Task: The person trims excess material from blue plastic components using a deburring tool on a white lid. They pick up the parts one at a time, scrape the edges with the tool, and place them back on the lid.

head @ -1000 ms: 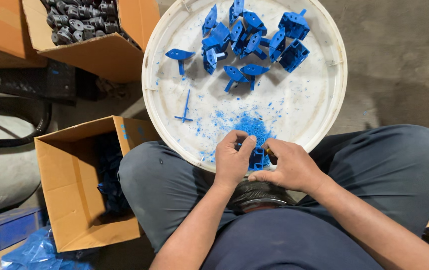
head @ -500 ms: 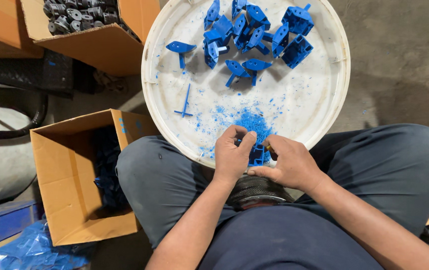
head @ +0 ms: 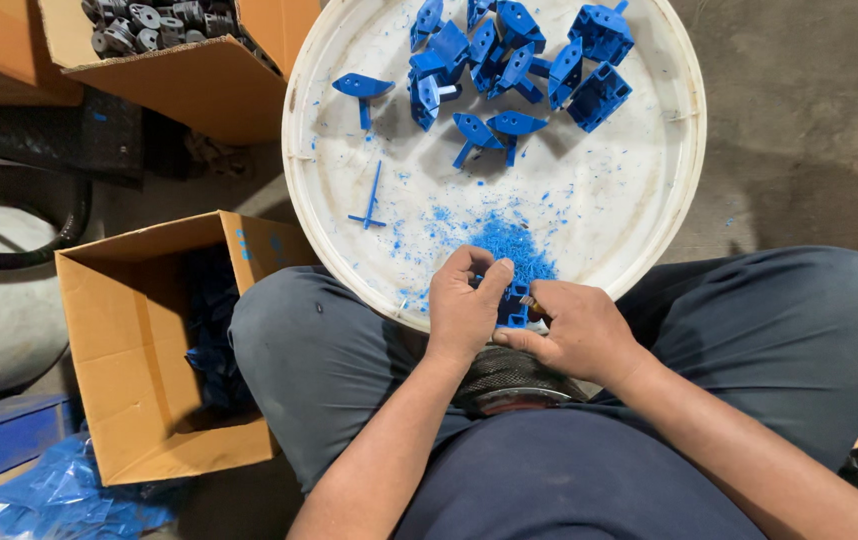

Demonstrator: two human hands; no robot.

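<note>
Little has changed from half a second ago: both hands stay bunched together at the near rim of the round white plastic tray (head: 669,215), and only the view has drifted slightly, the tray sitting a touch lower and to the right.

The left hand (head: 464,310) is curled around a small blue plastic part (head: 515,306), thumb and fingers closed on it from the left, knuckles up, wrist bent over the person's grey-trousered thigh (head: 324,345). The right hand (head: 574,330) presses in from the other side, its fingers clamped on a slim tool with a brownish handle (head: 534,305) whose tip meets the part; what kind of tool it is I cannot tell.

Just beyond the grip lies a heap of blue plastic shavings (head: 514,245) on the tray floor. Farther out, past that heap, is a cluster of blue moulded plastic brackets (head: 514,65), and off to its left a thin blue cross-shaped sprue (head: 371,200) lies alone.

To the left of the held part, beside the knee, stands an open brown cardboard box (head: 124,345) with blue pieces inside. Well beyond it, a second cardboard box (head: 189,75) holds dark grey round parts.
</note>
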